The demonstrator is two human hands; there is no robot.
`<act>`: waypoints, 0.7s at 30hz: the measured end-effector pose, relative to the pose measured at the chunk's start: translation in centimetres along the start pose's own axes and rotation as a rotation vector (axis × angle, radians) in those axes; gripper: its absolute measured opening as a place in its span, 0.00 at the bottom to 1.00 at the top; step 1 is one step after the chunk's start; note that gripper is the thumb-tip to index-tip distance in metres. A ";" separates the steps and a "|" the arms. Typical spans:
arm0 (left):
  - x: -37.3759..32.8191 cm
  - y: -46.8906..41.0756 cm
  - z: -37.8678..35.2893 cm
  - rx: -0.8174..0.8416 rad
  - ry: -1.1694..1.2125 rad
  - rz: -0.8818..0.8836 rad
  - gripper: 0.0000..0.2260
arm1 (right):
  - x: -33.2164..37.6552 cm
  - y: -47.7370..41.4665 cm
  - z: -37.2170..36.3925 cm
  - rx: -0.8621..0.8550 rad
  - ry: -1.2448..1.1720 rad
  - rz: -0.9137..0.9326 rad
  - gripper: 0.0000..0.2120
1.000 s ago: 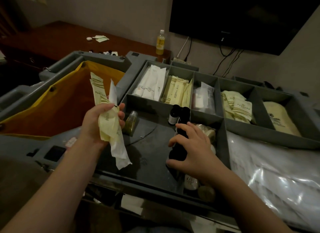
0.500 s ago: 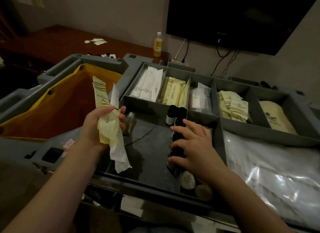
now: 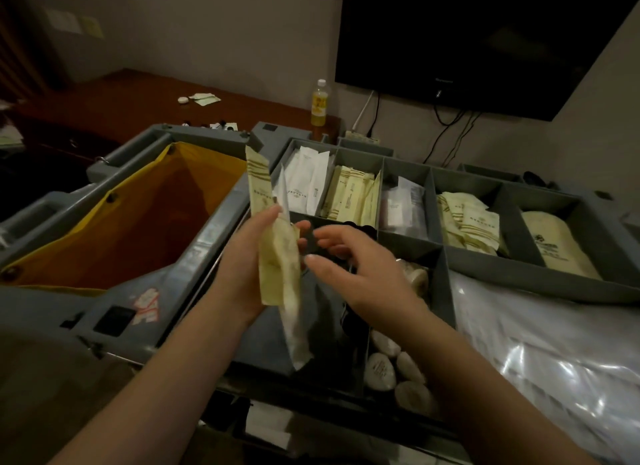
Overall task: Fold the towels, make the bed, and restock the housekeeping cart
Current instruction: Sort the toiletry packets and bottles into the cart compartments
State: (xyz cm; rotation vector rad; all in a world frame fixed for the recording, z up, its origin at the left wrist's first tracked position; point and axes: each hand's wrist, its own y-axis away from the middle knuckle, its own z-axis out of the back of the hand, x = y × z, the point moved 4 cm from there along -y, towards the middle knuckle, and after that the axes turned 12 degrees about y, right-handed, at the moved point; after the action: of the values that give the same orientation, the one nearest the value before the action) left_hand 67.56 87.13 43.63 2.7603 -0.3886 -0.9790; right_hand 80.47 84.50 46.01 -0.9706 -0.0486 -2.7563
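Five back compartments of the cart (image 3: 207, 246) hold wrapped supplies. The left hand (image 3: 247, 260) grips two long packets (image 3: 277, 267), one cream and one white, upright over the cart's tray. The right hand (image 3: 367, 274) hovers just beside them with loose fingers, hiding part of the tray. One yellow bottle (image 3: 319, 104) stands on the counter (image 3: 138, 94) behind.

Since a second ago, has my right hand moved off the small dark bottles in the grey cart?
Yes. The right hand left the bottles and shifted left, away from the grey divider wall, toward the pale yellow packets in the left hand.
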 end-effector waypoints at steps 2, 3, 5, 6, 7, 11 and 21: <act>0.1 0.1 -0.8 -0.012 -0.061 -0.025 0.15 | 1.6 -0.4 -0.8 0.076 -0.152 -0.005 0.21; 0.1 0.1 -0.9 -0.038 -0.114 -0.061 0.17 | 1.9 -0.6 -1.2 0.084 -0.171 -0.018 0.25; -0.4 -0.1 -0.6 -0.102 -0.278 -0.168 0.19 | 2.0 -0.9 -1.4 0.069 -0.193 -0.045 0.29; -0.6 -0.1 -0.6 -0.106 -0.327 -0.218 0.20 | 1.9 -1.0 -1.3 0.054 -0.200 -0.041 0.25; -0.7 -0.1 -0.6 -0.096 -0.350 -0.257 0.21 | 1.8 -1.1 -1.1 0.023 -0.202 -0.035 0.17; -0.5 -0.3 -0.5 -0.058 -0.297 -0.284 0.24 | 0.3 -1.3 0.0 -0.096 -0.337 -0.109 0.08; -0.1 -1.1 -2.4 0.043 -0.671 -0.313 0.27 | -0.6 -1.0 2.5 -0.092 -0.041 0.049 0.25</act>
State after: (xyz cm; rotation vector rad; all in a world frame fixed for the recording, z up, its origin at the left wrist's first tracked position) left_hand 69.20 88.42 45.24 2.4946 -0.0553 -1.9932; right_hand 82.24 85.87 47.59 -1.0374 0.0944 -2.7149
